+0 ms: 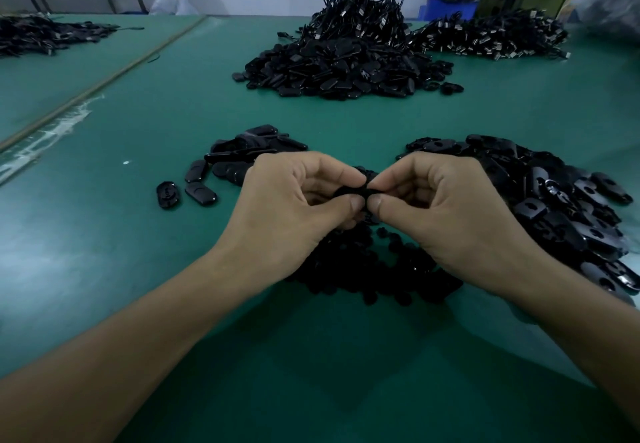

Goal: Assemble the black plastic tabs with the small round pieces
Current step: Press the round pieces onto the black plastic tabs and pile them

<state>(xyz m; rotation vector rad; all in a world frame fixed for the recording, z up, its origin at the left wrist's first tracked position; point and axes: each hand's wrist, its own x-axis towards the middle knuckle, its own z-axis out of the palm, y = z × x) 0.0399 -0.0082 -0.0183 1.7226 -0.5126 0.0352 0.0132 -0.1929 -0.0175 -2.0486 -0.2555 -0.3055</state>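
Pinching one tab (356,190) between left hand (294,200) and right hand (446,203), thumb and forefinger tips closed on it from each side; holding it just above the round pieces (374,269) heaped on the table (104,252); flanked right by a tab pile (561,207), left by a smaller cluster (239,155); backed by a big heap (339,65) and cables (363,6); cannot tell if a round piece is in the pinch.

Glossy black plastic tabs (561,207) and duller black small round pieces (374,269) lie heaped on a plain teal-green worktop (104,269), with black cables (491,36) tipped in silver near its far right corner and a blue bin (446,6) beyond.
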